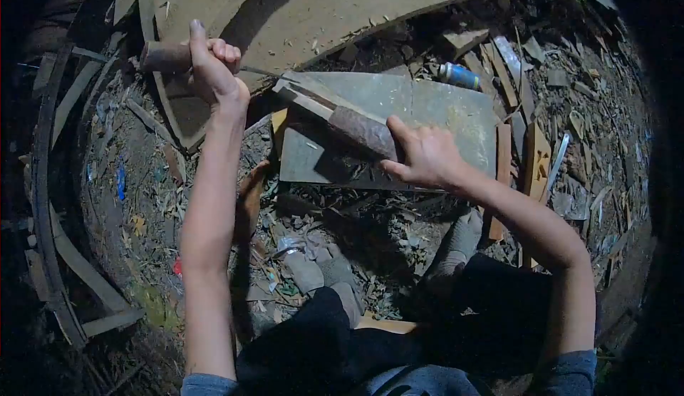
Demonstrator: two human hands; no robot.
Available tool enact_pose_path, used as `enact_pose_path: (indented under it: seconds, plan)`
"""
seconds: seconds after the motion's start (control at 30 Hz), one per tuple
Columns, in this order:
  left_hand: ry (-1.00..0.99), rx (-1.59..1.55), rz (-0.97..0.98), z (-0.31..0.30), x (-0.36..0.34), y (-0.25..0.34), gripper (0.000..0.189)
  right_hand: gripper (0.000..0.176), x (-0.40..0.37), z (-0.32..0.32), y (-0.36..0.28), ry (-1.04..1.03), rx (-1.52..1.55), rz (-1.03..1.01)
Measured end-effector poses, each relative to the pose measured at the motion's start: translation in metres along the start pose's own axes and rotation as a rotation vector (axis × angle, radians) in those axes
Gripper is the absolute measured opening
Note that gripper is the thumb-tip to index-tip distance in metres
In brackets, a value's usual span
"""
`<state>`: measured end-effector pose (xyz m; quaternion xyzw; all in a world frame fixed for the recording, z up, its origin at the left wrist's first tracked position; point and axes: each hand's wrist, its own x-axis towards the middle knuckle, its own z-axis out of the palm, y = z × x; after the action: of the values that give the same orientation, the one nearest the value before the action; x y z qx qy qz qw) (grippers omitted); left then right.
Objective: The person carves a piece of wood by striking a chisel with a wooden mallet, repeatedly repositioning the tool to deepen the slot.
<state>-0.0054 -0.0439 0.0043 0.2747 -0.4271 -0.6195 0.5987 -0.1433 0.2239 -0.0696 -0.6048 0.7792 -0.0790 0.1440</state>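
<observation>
My left hand (216, 72) is closed round a bladed tool by its thick brown wooden handle (165, 57), thumb pointing up. From the fist a thin dark blade (261, 73), seen nearly edge-on, reaches right to the pale end of a piece of wood. That bark-covered piece of wood (360, 129) is gripped at its near end by my right hand (430, 155), and its far end is cut to pale, split faces. It slants over a grey flat board (449, 122), which carries scattered chips.
A blue can (458, 76) lies at the board's back edge. Behind stretches a large curved wooden sheet (342, 4). Wood offcuts (538, 161) and shavings litter the ground on the right. A curved wooden frame (44, 182) stands at left. My feet (452, 243) are in front of the board.
</observation>
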Motion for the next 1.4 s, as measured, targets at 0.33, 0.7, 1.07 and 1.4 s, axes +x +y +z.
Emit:
enact_pose_path:
  seconds: [0.33,0.7,1.07,1.4]
  plan:
    - [-0.219,0.107,-0.074,0.019,-0.018,-0.016,0.038,0.060,0.006,-0.007,0.002,-0.096,0.136,0.037]
    - [-0.176,0.097,0.004,0.012,-0.018,-0.028,0.030,0.060,0.008,-0.003,0.003,-0.105,0.163,0.065]
    - [-0.183,0.473,0.371,0.022,-0.027,-0.052,0.021,0.061,0.012,0.015,0.013,0.000,0.229,0.056]
    - [-0.157,0.578,0.510,0.034,-0.055,-0.048,0.027,0.056,0.024,-0.139,-0.030,0.485,0.971,-0.176]
